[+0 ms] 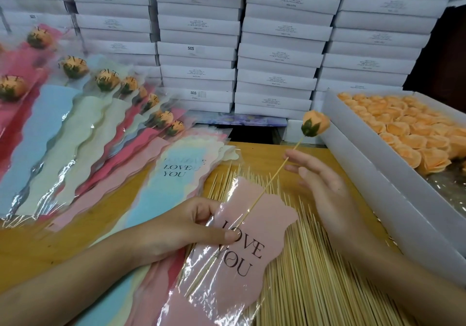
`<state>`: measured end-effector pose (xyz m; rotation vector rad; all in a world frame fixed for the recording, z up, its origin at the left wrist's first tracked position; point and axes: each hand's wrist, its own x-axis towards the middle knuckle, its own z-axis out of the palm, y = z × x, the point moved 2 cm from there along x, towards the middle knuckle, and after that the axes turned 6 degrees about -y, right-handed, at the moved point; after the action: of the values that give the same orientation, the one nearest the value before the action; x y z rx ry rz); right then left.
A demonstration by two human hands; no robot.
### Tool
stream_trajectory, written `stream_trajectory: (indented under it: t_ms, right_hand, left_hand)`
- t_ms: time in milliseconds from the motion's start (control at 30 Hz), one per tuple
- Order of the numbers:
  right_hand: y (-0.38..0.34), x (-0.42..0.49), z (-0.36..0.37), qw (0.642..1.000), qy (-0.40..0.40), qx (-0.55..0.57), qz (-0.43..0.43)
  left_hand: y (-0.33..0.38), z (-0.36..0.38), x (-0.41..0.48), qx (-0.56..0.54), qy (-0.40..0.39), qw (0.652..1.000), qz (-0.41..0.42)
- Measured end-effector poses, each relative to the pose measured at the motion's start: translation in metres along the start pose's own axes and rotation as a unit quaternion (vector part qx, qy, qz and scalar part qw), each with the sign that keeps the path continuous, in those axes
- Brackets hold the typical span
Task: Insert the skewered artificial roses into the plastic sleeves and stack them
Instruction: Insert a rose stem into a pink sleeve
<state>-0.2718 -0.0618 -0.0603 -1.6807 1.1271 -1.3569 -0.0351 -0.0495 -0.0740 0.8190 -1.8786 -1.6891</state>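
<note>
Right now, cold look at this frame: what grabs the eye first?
The peach artificial rose on a bamboo skewer, raised mid-frame, its stick partway inside the pink "LOVE YOU" plastic sleeve that the left hand grips at bottom centre. Next, the white tray of peach rose heads on the right and the fan of finished sleeved roses on the left.

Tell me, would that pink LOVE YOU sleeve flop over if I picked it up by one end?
Probably floppy: the pink sleeve looks like thin film, and it crinkles where the left hand pinches it. The glossy glare on its clear part suggests it may be slippery. Being so thin, it is likely very light too.
</note>
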Motion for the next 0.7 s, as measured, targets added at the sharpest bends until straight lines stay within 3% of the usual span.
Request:
stream_trajectory:
  t_ms: [233, 500, 700]
  right_hand:
    - [-0.003, -0.007, 0.009, 0.997, -0.066, -0.003, -0.034]
    - [-0.005, -0.007, 0.009, 0.996, -0.074, 0.019, -0.045]
    - [0.006, -0.002, 0.006, 0.993, -0.023, 0.100, 0.063]
  left_hand:
    - [0.000, 0.000, 0.000, -0.013, 0.019, 1.000, -0.019]
    - [0.007, 0.004, 0.002, -0.045, -0.015, 0.999, 0.003]
    - [0.003, 0.000, 0.002, -0.050, 0.008, 0.998, 0.040]
